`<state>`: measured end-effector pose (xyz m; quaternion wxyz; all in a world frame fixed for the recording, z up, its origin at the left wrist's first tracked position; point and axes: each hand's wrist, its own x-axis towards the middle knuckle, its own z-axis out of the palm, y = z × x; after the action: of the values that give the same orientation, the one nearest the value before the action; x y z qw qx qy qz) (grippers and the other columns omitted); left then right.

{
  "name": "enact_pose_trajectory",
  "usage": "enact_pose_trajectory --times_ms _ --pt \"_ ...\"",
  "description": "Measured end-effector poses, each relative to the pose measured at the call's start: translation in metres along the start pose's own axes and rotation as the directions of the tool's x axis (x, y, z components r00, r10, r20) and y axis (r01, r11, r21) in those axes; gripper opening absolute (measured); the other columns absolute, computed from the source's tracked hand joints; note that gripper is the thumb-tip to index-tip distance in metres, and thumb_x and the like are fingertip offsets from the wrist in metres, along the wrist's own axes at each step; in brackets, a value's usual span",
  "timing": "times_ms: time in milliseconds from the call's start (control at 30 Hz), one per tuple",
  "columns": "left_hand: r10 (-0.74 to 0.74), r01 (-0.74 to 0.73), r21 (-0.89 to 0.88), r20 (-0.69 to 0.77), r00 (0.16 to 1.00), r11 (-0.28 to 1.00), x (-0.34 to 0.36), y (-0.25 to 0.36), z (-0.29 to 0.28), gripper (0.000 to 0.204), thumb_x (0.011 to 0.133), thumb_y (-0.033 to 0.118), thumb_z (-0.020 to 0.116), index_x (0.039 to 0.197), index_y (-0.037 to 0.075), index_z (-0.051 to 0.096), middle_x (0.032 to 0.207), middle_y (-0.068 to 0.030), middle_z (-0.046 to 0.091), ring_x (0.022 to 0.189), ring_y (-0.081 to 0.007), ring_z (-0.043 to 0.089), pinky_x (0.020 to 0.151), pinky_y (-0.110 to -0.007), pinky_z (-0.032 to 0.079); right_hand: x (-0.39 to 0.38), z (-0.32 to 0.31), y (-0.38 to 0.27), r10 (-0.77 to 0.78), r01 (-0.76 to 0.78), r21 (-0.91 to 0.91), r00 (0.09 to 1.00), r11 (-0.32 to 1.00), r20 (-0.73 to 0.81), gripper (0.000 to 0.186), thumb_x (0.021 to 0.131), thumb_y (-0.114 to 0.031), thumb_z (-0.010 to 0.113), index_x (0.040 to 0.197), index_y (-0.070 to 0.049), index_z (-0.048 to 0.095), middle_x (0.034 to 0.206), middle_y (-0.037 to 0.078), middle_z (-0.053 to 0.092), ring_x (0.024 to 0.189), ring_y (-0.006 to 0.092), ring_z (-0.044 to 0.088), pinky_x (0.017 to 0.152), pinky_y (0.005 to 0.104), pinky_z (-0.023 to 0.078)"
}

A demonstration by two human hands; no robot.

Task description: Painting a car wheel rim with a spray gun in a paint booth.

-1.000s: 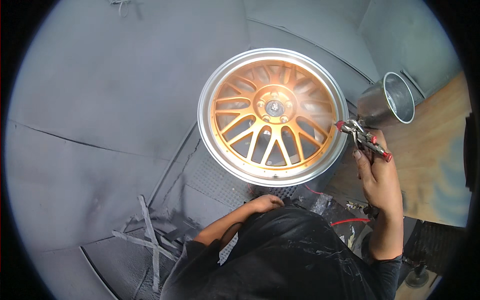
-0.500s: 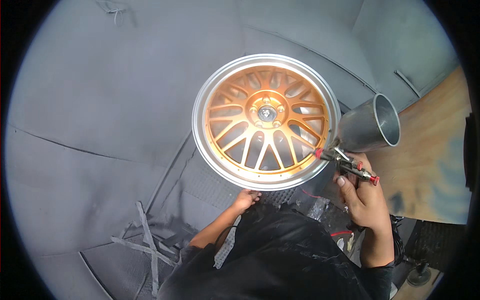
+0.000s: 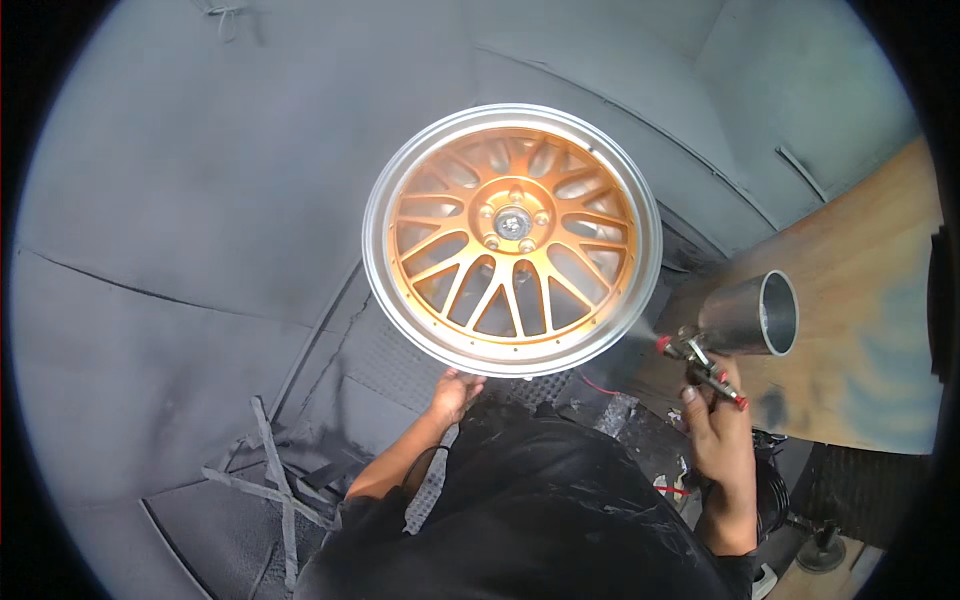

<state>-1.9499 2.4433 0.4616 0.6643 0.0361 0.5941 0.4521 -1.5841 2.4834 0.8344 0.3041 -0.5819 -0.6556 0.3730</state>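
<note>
A car wheel rim with orange-gold spokes and a silver outer lip lies face up in front of me. My left hand is at its near edge, fingers curled at the lip; their tips are hidden beneath it. In my right hand is a spray gun with red fittings and a metal paint cup on it. The nozzle is off the lip's lower right, apart from the rim, with a faint mist in front of it.
To the right stands a large wooden panel with bluish overspray. Grey sheeting covers the walls and floor. Crossed grey strips lie at lower left. Black coiled hose hangs beside my right forearm, near a small round-based tool.
My right hand has brought the spray gun down and away from the rim's face; mist now shows at the nozzle. The rim looks turned, and it sits slightly further left in view.
</note>
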Motion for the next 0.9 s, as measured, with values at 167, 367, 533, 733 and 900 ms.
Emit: enact_pose_trajectory --times_ms 167,367,533,733,900 --pt "0.12 -0.122 -0.013 -0.098 0.988 0.992 -0.002 0.025 0.011 0.028 0.101 0.005 0.058 0.129 0.003 0.059 0.116 -0.0103 0.07 0.102 -0.0223 0.069 0.084 -0.035 0.059 -0.029 0.002 -0.014 0.106 -0.158 0.219 0.967 0.963 0.23 0.034 0.101 -0.004 0.062 0.133 0.002 0.051 0.094 0.008 0.069 0.069 0.0113 0.058 0.066 0.0276 0.048" --pt "0.193 -0.186 0.06 -0.145 0.97 0.981 0.0 0.035 0.019 0.041 0.109 0.03 0.053 0.144 0.009 0.053 0.135 -0.0101 0.066 0.123 -0.0291 0.064 0.102 -0.047 0.053 -0.029 0.005 0.004 -0.022 -0.018 0.162 0.969 0.987 0.244 0.035 0.101 -0.005 0.062 0.133 0.002 0.05 0.094 0.013 0.071 0.074 0.0206 0.067 0.072 0.0349 0.054" --pt "0.209 -0.219 -0.056 -0.152 0.966 0.974 0.014 0.053 0.004 0.04 0.108 0.023 0.055 0.139 -0.002 0.056 0.131 -0.0176 0.067 0.117 -0.0326 0.068 0.093 -0.051 0.059 -0.016 -0.009 0.037 -0.015 0.014 -0.02 0.998 1.0 -0.063 0.034 0.101 -0.005 0.061 0.132 0.004 0.053 0.104 0.021 0.067 0.089 0.0305 0.069 0.082 0.038 0.053" --pt "0.228 -0.234 -0.068 -0.09 0.97 0.97 0.034 0.077 -0.021 0.039 0.108 0.025 0.053 0.137 0.0 0.058 0.131 -0.0151 0.067 0.12 -0.0309 0.066 0.099 -0.052 0.055 -0.007 -0.013 0.058 0.001 -0.016 -0.079 0.983 0.997 -0.186 0.032 0.102 -0.005 0.058 0.133 0.004 0.052 0.102 0.021 0.067 0.089 0.0316 0.068 0.083 0.0391 0.053" --pt "0.078 -0.078 0.019 -0.015 0.997 0.997 0.024 0.051 -0.007 0.032 0.108 0.03 0.055 0.134 0.013 0.061 0.126 -0.0042 0.068 0.115 -0.0219 0.062 0.093 -0.044 0.053 -0.024 -0.005 0.05 -0.101 0.099 -0.077 0.995 0.992 -0.016 0.032 0.101 -0.004 0.061 0.131 0.004 0.052 0.088 0.016 0.065 0.075 0.0212 0.065 0.072 0.0336 0.051"
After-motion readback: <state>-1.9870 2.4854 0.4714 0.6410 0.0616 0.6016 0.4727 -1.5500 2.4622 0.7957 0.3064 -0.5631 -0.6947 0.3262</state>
